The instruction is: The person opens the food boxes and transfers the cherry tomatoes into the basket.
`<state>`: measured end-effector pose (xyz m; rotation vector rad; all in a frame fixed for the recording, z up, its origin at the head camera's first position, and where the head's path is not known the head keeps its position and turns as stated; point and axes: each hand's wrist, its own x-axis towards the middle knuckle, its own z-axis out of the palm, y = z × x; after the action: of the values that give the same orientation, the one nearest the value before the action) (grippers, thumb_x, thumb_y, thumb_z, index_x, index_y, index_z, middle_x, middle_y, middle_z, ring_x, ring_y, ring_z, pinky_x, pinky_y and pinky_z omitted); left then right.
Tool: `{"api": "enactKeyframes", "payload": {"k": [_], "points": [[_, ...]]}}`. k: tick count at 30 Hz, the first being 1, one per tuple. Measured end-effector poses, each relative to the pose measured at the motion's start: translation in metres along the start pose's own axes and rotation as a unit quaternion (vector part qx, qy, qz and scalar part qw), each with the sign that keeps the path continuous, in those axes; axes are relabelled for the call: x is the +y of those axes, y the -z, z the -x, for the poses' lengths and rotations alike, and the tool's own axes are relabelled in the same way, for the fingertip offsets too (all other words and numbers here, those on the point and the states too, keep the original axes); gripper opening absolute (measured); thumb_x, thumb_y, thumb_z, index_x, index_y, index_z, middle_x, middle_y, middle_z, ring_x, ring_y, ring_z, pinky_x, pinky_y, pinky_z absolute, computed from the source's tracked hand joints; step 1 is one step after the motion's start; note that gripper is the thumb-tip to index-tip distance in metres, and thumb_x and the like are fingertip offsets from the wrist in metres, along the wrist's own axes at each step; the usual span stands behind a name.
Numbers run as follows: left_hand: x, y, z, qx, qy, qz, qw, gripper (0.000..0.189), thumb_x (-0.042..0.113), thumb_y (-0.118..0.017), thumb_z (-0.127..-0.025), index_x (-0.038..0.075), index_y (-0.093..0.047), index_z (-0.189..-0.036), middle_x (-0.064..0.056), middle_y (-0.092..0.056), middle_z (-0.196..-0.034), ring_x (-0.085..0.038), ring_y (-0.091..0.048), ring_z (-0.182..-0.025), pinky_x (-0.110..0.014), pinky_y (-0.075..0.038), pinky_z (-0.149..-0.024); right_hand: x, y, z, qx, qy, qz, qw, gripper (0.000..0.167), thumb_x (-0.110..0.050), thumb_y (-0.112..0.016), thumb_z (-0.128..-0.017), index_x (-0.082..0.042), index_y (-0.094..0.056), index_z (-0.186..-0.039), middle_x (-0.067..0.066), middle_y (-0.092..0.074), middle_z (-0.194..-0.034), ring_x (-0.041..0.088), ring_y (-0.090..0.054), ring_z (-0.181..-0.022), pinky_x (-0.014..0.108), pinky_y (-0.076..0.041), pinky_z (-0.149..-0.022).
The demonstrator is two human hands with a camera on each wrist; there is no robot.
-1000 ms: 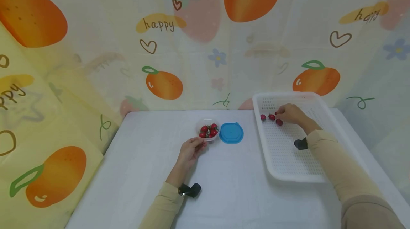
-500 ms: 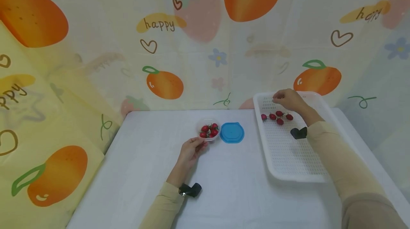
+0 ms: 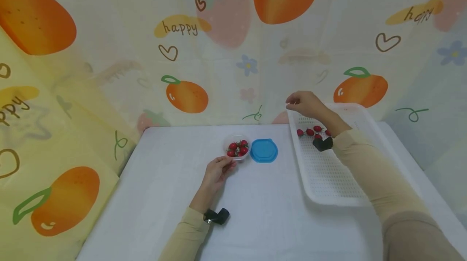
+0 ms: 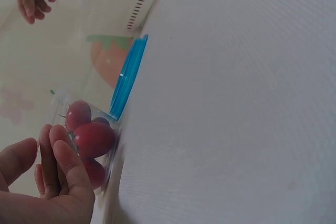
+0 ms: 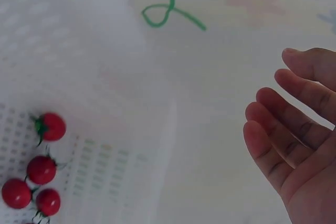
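Observation:
In the head view my left hand (image 3: 216,174) stays at the near side of a small clear plastic tub (image 3: 237,136) with several cherry tomatoes (image 3: 243,143) in it. The left wrist view shows its fingers (image 4: 68,161) lying against the tub's wall, the thumb apart. Over the far left corner of the white basket (image 3: 317,184) hovers my right hand (image 3: 308,103), fingers relaxed and nothing between them. Below it, a cluster of cherry tomatoes (image 5: 42,169) lies on the basket's perforated floor. In the head view my right wrist's black camera covers part of the cluster.
A blue lid (image 3: 264,150) lies flat on the white tablecloth (image 3: 255,212), just right of the tub. Behind the table hangs a fruit-printed curtain (image 3: 226,86), close to the basket's far end.
My right hand has let go of a cherry tomato in the basket, then risen and moved left toward the basket's far left corner. My left hand has not moved.

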<state>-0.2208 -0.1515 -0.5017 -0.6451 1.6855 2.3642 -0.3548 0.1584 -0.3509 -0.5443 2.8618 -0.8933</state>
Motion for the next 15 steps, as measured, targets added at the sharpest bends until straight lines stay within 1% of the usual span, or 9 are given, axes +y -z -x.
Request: {"api": "enactKeyframes", "payload": {"k": [4, 8, 11, 15], "points": [[0.001, 0.001, 0.001, 0.002, 0.000, -0.001, 1.0000, 0.033, 0.015, -0.058, -0.098, 0.000, -0.052, -0.127, -0.006, -0.069, -0.104, -0.014, -0.069, -0.094, -0.023, -0.057, -0.086, -0.022, -0.007, -0.010, -0.009, 0.030, 0.006, 0.9995, 0.034, -0.018, -0.060, -0.095, 0.000, -0.062, -0.124, 0.020, -0.063, -0.114, 0.032, -0.058, -0.101, 0.046, -0.054, -0.093], [0.001, 0.000, 0.001, -0.004, -0.004, -0.003, 1.0000, 0.034, 0.016, -0.056, -0.099, -0.001, -0.051, -0.127, -0.006, -0.068, -0.103, -0.015, -0.069, -0.096, -0.024, -0.057, -0.089, -0.042, -0.017, -0.015, -0.030, 0.040, 0.007, 0.9987, 0.033, -0.018, -0.060, -0.095, 0.000, -0.062, -0.123, 0.019, -0.064, -0.115, 0.031, -0.059, -0.103, 0.044, -0.054, -0.094], [0.000, -0.001, 0.001, -0.007, -0.006, 0.001, 1.0000, 0.033, 0.015, -0.056, -0.099, -0.002, -0.051, -0.127, -0.005, -0.068, -0.102, -0.015, -0.069, -0.095, -0.025, -0.056, -0.090, -0.055, -0.028, -0.018, -0.049, 0.052, 0.011, 0.9974, 0.033, -0.018, -0.061, -0.095, 0.000, -0.062, -0.123, 0.018, -0.065, -0.114, 0.031, -0.060, -0.103, 0.043, -0.054, -0.093], [-0.001, -0.001, 0.000, -0.005, -0.004, 0.004, 1.0000, 0.032, 0.015, -0.057, -0.098, -0.001, -0.051, -0.126, -0.005, -0.068, -0.101, -0.015, -0.069, -0.094, -0.025, -0.057, -0.088, -0.066, -0.046, -0.023, -0.071, 0.084, 0.032, 0.9934, 0.031, -0.017, -0.061, -0.095, 0.001, -0.064, -0.120, 0.018, -0.066, -0.111, 0.030, -0.061, -0.102, 0.042, -0.055, -0.091]]}}
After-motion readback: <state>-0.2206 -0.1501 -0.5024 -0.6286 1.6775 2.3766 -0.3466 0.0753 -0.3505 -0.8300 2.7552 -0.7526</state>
